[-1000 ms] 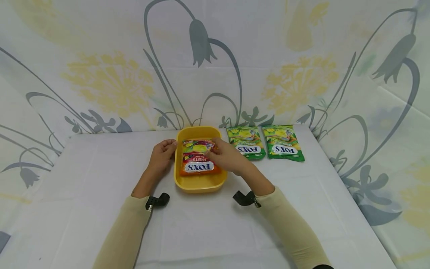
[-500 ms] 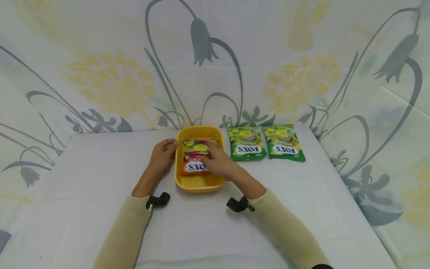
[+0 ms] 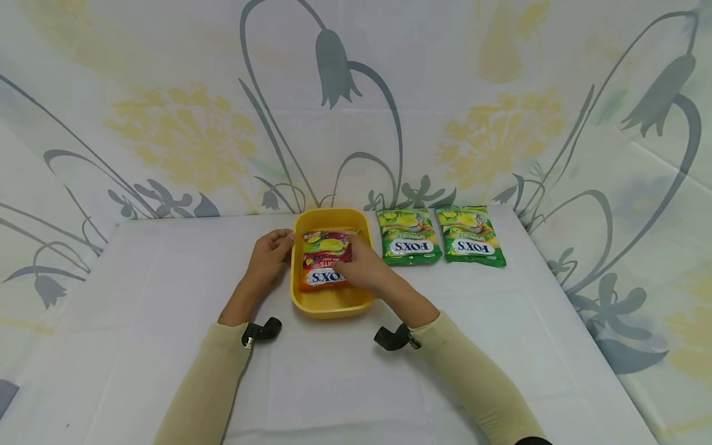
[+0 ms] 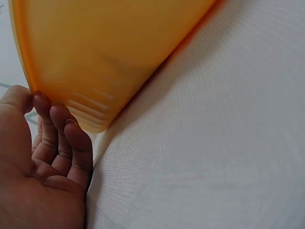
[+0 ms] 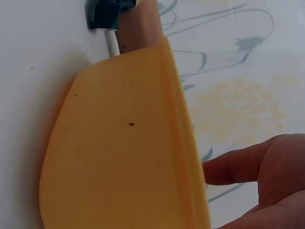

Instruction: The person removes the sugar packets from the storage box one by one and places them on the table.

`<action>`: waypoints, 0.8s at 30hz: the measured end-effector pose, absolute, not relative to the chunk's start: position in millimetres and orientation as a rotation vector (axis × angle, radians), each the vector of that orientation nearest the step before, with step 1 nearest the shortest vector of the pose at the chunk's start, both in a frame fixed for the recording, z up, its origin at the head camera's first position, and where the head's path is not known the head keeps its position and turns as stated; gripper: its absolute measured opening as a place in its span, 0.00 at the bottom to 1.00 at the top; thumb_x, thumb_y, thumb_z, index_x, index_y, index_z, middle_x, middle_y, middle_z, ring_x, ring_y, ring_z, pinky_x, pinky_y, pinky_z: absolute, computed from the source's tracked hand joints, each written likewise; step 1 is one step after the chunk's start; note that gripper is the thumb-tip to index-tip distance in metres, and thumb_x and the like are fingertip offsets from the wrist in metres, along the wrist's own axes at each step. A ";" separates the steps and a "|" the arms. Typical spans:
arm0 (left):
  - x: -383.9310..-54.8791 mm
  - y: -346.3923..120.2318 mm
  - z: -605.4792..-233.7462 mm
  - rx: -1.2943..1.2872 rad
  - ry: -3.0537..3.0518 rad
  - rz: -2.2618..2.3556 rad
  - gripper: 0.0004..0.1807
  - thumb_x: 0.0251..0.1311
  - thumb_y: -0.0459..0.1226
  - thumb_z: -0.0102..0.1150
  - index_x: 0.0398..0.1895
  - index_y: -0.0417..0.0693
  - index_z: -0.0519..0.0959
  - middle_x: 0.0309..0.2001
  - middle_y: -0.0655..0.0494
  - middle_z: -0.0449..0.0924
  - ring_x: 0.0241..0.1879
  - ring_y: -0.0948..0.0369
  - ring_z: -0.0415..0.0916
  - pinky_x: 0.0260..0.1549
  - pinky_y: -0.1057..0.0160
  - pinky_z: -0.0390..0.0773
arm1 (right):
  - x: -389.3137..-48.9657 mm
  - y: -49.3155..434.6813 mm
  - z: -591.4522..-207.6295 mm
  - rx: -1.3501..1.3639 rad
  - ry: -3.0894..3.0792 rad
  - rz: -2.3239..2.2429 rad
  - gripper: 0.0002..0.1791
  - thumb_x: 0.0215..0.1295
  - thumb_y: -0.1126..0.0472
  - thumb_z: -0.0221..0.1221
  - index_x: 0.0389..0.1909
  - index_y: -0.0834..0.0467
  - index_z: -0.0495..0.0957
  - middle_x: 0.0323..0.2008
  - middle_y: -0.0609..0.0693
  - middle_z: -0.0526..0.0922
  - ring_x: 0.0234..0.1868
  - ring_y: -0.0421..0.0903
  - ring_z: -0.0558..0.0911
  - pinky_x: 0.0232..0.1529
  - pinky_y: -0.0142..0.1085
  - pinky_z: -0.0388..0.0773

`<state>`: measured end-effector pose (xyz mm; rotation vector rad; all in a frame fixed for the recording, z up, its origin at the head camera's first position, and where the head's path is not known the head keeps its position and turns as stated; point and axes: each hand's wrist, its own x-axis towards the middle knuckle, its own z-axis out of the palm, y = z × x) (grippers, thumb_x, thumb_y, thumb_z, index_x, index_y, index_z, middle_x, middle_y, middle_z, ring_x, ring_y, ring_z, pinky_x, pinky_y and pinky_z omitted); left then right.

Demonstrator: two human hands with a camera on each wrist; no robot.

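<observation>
A yellow plastic tray [image 3: 329,306] stands on the white cloth, with a red and orange FOX'S Fruits candy packet [image 3: 325,259] lying inside. My left hand [image 3: 269,254] pinches the tray's left rim; in the left wrist view, the left hand's thumb and fingertips [image 4: 42,102] meet at the rim. Over the tray's right side, my right hand [image 3: 364,267] reaches in and grips the packet's right part, the thumb lying on its face. The tray wall [image 5: 119,143] hides the right fingertips in the right wrist view.
Right of the tray, two green FOX'S candy packets lie side by side, a nearer one [image 3: 410,237] and a farther one [image 3: 470,237]. A flower-printed cloth [image 3: 356,136] rises behind the table [image 3: 322,383].
My right hand has shifted left over the red packet and covers more of its right side. The left hand stays at the tray rim.
</observation>
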<state>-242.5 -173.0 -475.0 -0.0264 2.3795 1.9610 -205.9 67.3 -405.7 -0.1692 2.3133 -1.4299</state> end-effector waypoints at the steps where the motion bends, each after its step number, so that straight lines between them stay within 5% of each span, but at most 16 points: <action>1: -242.5 -173.2 -475.2 -0.027 2.379 1.962 0.24 0.82 0.46 0.52 0.64 0.34 0.75 0.48 0.43 0.85 0.43 0.56 0.77 0.43 0.70 0.80 | -205.3 66.4 -405.5 -0.167 2.319 -1.423 0.44 0.76 0.62 0.62 0.84 0.60 0.50 0.72 0.62 0.70 0.70 0.58 0.74 0.74 0.53 0.68; 9: -242.4 -173.7 -475.4 -0.012 2.370 1.972 0.23 0.82 0.46 0.52 0.63 0.34 0.75 0.47 0.44 0.85 0.41 0.58 0.78 0.42 0.70 0.80 | -202.5 64.0 -403.5 -0.141 2.389 -1.401 0.48 0.72 0.62 0.66 0.85 0.58 0.49 0.74 0.62 0.63 0.72 0.59 0.70 0.74 0.53 0.69; 18: -243.5 -172.4 -475.8 -0.002 2.363 1.984 0.24 0.82 0.46 0.53 0.63 0.34 0.75 0.45 0.46 0.85 0.39 0.59 0.78 0.39 0.69 0.80 | -204.4 66.1 -403.5 -0.088 2.358 -1.493 0.36 0.78 0.57 0.60 0.78 0.61 0.54 0.63 0.62 0.77 0.60 0.56 0.81 0.64 0.50 0.80; 24: -243.6 -173.6 -477.1 0.005 2.348 2.015 0.22 0.82 0.45 0.53 0.62 0.34 0.75 0.42 0.49 0.85 0.37 0.61 0.78 0.38 0.69 0.80 | -203.7 62.3 -413.6 -0.141 2.479 -1.442 0.36 0.81 0.55 0.57 0.78 0.65 0.54 0.63 0.64 0.78 0.61 0.57 0.81 0.65 0.51 0.79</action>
